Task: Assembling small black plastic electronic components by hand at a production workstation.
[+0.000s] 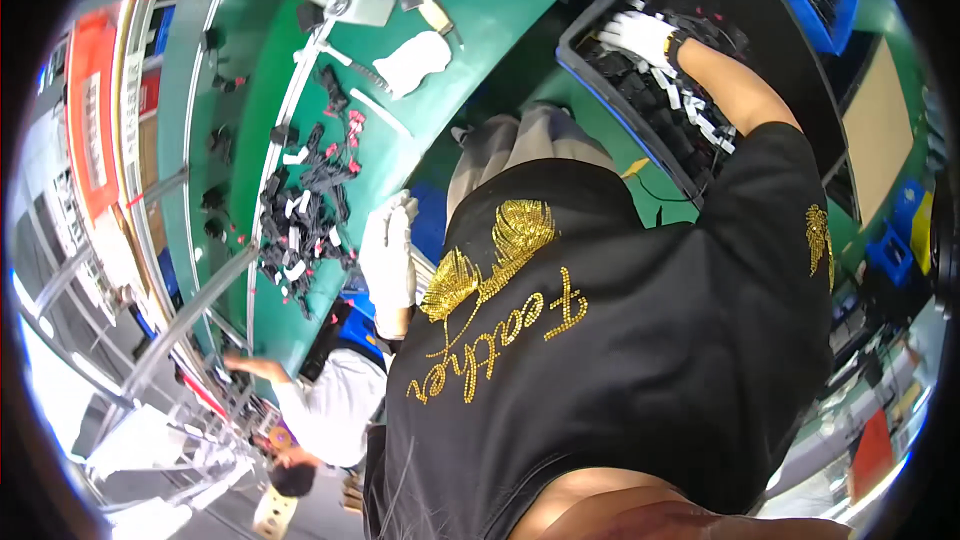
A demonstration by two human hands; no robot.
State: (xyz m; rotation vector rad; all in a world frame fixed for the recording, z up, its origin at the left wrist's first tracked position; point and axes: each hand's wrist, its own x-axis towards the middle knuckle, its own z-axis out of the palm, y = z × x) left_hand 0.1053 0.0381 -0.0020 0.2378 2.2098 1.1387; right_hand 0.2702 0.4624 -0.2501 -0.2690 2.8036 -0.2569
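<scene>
My right hand (pixel 645 37), in a white glove with a dark band at the wrist, reaches into a black bin (pixel 600 105) on the right. Its fingers are spread over dark small parts (pixel 715 35), and I see nothing gripped in them. White connector-like pieces (pixel 685 105) lie in the bin just below that hand. My left hand (pixel 390 252), also white-gloved, is beside the edge of the green table on the left. Its fingers are stretched out with nothing visible in them. Nearest to it on the table is a pile of black cables (pixel 318 175) with white and pink ends.
On the green table (pixel 490 0) lie a white crumpled cloth-like item (pixel 413 63), a short tool with a yellowish handle (pixel 433 15) and a thin white strip (pixel 381 111). A blue crate (pixel 835 10) stands beyond the bin. A co-worker in white (pixel 335 405) is at lower left.
</scene>
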